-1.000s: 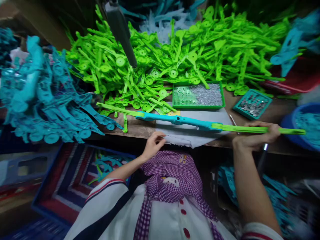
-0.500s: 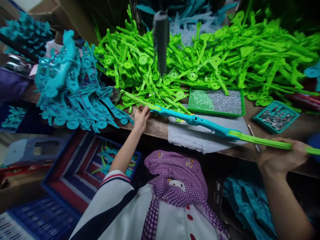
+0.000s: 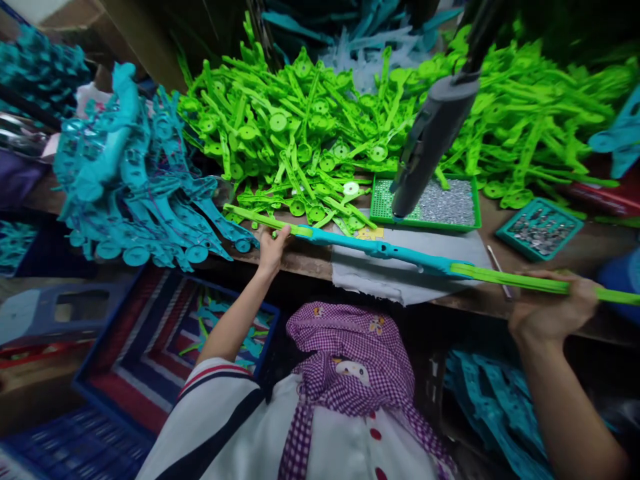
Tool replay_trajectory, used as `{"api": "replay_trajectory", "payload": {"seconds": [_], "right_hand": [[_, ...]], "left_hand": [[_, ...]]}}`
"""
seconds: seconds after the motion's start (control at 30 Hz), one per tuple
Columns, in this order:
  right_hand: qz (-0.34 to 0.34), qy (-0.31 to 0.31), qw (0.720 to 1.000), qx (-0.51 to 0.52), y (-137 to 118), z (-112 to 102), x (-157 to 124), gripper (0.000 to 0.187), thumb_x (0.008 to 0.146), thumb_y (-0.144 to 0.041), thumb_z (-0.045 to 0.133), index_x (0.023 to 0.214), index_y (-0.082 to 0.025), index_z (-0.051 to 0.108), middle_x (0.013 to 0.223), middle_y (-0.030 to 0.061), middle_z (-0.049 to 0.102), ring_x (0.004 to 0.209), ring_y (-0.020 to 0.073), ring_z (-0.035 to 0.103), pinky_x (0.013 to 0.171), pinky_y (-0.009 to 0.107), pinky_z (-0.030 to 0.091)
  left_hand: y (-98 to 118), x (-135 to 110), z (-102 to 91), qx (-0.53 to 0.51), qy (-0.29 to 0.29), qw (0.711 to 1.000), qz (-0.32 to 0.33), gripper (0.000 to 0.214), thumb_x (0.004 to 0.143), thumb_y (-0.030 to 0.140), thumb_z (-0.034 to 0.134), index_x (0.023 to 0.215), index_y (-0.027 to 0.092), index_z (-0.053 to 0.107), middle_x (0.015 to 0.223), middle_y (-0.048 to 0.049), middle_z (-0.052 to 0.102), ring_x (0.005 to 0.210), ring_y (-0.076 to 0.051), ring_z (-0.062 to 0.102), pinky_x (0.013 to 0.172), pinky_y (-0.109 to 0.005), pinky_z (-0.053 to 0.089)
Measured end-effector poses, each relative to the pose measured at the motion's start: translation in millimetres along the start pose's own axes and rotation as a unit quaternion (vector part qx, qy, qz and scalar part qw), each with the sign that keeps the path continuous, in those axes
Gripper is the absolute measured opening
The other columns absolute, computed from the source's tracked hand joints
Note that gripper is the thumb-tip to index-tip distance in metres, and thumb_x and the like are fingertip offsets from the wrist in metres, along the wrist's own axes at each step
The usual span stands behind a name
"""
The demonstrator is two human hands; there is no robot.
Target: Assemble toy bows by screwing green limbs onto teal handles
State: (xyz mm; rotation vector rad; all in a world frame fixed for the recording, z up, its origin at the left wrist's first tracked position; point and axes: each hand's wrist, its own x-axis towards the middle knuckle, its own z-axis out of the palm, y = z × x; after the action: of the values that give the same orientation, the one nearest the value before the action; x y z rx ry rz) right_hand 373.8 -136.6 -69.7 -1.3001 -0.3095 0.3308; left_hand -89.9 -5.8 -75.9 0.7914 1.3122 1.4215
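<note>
The bar (image 3: 380,249) is long and slim, a teal middle with a green arm at either end, and it lies crosswise in front of the person, over the white cloth (image 3: 355,283) and along the front of the bench (image 3: 313,263); whether it touches the cloth I cannot tell. It is seen nearly edge-on and slopes, its left end higher in view than its right. The teal middle is smooth, with a knuckle-like swelling and a small dark hole near its centre, and a tiny pale bump on its lower edge further right. Both green arms overlap the teal at its ends, so the colour changes sharply at each joint. The left arm tapers to a narrow tip near the teal stack (image 3: 125,200); the right one shows lengthwise ridges and runs out of view. The left hand (image 3: 271,252) has its fingers at the left arm, just beside the joint; how firmly they grip I cannot tell. The right hand (image 3: 557,307) is closed around the right arm. Behind the bar, a dark driver (image 3: 435,137) hangs in front of the green tray (image 3: 477,223), beside the green heap (image 3: 300,133).
</note>
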Motion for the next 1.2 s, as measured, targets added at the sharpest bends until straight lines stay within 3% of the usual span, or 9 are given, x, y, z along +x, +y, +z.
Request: {"api": "replay_trajectory", "payload": {"seconds": [0.17,0.3,0.47,0.63,0.73,0.83,0.9,1.07,1.2], "right_hand": [[-0.008,-0.077,0.997,0.008,0.2,-13.5,-0.9,0.025,0.067,-0.045,0.058,0.077,-0.024,0.05,0.063,-0.0028,0.061,0.065,0.0182,0.063,0.071,0.039,0.055],[0.007,-0.079,0.997,-0.004,-5.0,-16.7,-6.9,0.027,0.066,-0.046,0.06,0.077,-0.023,0.051,0.066,-0.0019,0.063,0.066,0.0194,0.065,0.076,0.043,0.055],[0.0,-0.102,0.995,0.012,-6.4,-15.6,-6.5,0.031,0.067,-0.048,0.064,0.081,-0.023,0.051,0.066,-0.0022,0.064,0.064,0.018,0.065,0.074,0.039,0.055],[-0.004,-0.116,0.993,0.009,-5.4,-15.8,-3.5,0.032,0.066,-0.048,0.066,0.078,-0.023,0.051,0.066,-0.0009,0.067,0.06,0.0179,0.064,0.073,0.04,0.056],[0.0,-0.109,0.994,0.01,-6.4,-18.2,-6.6,0.032,0.066,-0.049,0.066,0.077,-0.023,0.051,0.066,-0.0003,0.068,0.06,0.018,0.065,0.07,0.039,0.056],[0.004,-0.104,0.995,0.003,-7.2,-19.8,-7.4,0.031,0.066,-0.048,0.066,0.077,-0.023,0.051,0.064,-0.0017,0.066,0.057,0.0173,0.063,0.067,0.038,0.056],[0.006,-0.094,0.996,-0.002,-6.4,-18.5,-4.4,0.029,0.066,-0.045,0.066,0.077,-0.022,0.053,0.063,-0.0019,0.064,0.056,0.016,0.061,0.066,0.036,0.055],[0.007,-0.058,0.998,0.008,-1.6,-9.9,5.4,0.027,0.066,-0.042,0.068,0.074,-0.02,0.056,0.063,-0.0024,0.058,0.059,0.0138,0.059,0.062,0.032,0.053],[0.001,-0.081,0.997,-0.003,-5.7,-11.1,5.9,0.046,0.068,-0.061,0.072,0.075,-0.018,0.057,0.067,-0.0002,0.058,0.06,0.0139,0.058,0.058,0.03,0.052]], "left_hand": [[-10.1,-24.9,-1.8,0.013,0.061,0.998,0.024,0.063,0.057,0.05,0.09,0.099,0.02,0.055,0.102,-0.0026,0.06,0.093,-0.014,0.063,0.085,-0.026,0.052],[-17.2,-79.9,26.3,0.043,0.173,0.965,0.192,0.047,0.074,0.039,0.083,0.108,0.022,0.054,0.105,-0.0002,0.055,0.087,-0.007,0.057,0.084,-0.02,0.048],[17.3,-110.2,108.6,0.123,-0.179,0.925,0.313,0.027,0.088,0.035,0.071,0.109,0.023,0.06,0.107,-0.0023,0.058,0.087,-0.01,0.062,0.079,-0.024,0.052],[56.7,-89.3,166.5,0.186,-0.293,0.855,0.386,0.029,0.093,0.04,0.065,0.116,0.023,0.061,0.112,-0.0052,0.061,0.1,-0.015,0.062,0.087,-0.03,0.052],[55.7,-80.7,158.4,0.279,-0.389,0.796,0.372,0.043,0.089,0.048,0.068,0.123,0.023,0.06,0.12,-0.0083,0.061,0.109,-0.02,0.062,0.093,-0.035,0.051],[43.7,-73.2,135.2,0.377,-0.491,0.7,0.357,0.052,0.085,0.052,0.072,0.126,0.023,0.059,0.121,-0.0095,0.062,0.11,-0.024,0.063,0.092,-0.038,0.051],[35.2,-67.2,125.0,0.429,-0.507,0.657,0.356,0.053,0.086,0.051,0.071,0.128,0.022,0.057,0.121,-0.0099,0.063,0.108,-0.025,0.064,0.09,-0.038,0.051],[21.9,-53.1,132.3,0.555,-0.455,0.613,0.329,0.041,0.092,0.043,0.065,0.127,0.021,0.057,0.118,-0.0092,0.068,0.102,-0.026,0.066,0.083,-0.036,0.049],[26.3,-48.9,140.4,0.572,-0.467,0.598,0.312,0.037,0.09,0.044,0.067,0.119,0.022,0.062,0.109,-0.0069,0.071,0.094,-0.025,0.067,0.075,-0.033,0.046]]}}
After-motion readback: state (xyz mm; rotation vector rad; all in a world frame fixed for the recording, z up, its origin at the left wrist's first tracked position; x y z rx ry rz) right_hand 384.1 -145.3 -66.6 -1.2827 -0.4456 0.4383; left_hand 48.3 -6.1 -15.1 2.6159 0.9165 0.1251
